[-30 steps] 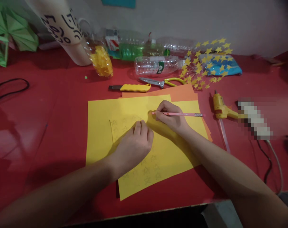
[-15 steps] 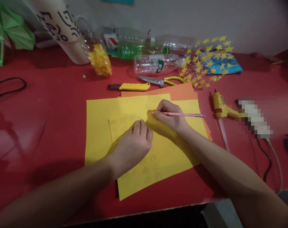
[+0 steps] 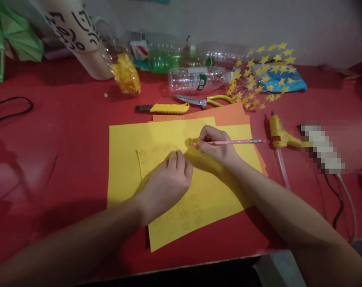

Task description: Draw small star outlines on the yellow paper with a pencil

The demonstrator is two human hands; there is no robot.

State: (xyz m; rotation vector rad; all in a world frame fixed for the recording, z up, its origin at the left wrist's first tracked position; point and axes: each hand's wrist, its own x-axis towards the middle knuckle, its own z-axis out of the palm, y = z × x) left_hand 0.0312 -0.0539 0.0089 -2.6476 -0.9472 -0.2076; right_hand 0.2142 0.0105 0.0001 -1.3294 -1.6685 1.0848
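Observation:
A pink pencil (image 3: 237,142) is pinched in my right hand (image 3: 218,147), its tip on the yellow paper (image 3: 165,243) and its eraser end pointing right. Small pencil-drawn stars cover the left and lower parts of this sheet. My left hand (image 3: 171,175) rests on the paper left of the pencil tip, fingers bent and close together, pressing on it; nothing shows in its grasp. Another yellow sheet (image 3: 121,167) lies underneath, with orange sheets (image 3: 231,113) below that.
Behind the paper lie a yellow cutter (image 3: 169,108), scissors (image 3: 195,100), plastic bottles (image 3: 186,79) and many yellow stars (image 3: 264,59). A glue gun (image 3: 278,131) is at the right, a tall cup (image 3: 91,59) at the back left, a black loop (image 3: 12,113) far left.
My right hand has shifted slightly right, and the pencil has tilted so its eraser end is higher and farther right. My left hand stays almost in place.

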